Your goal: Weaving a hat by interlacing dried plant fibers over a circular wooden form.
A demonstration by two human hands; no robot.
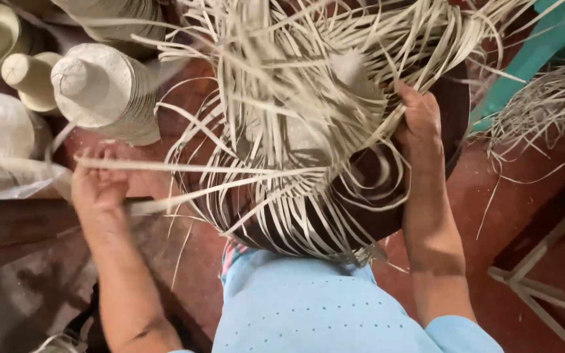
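The left hand (99, 186) is closed around the end of a long pale straw strand (184, 167), drawn out sideways and taut away from the work; the hand is blurred, so the exact finger grip cannot be told, but the strand runs straight from it into the weave, as it would when a strip is pulled clear of its neighbours. The right hand (420, 124) is curled over the far edge of the half-woven straw hat (295, 117), fingers pressed onto the weave and thumb side against the dark round form (426, 196) beneath it, apparently to steady the piece against the sideways pull.

Between the two hands the hat sits on that form, just above the person's light blue lap (322, 307), with loose unwoven strips fanning out all round and drooping over the rim.

Beyond the left hand, stacks of finished pale hats (99, 91) stand nested crown-up, near but apart from the work. Beyond the right hand lie a turquoise plastic chair leg (544, 46) and another bundle of loose straw (550, 98) on the reddish floor (505, 196).
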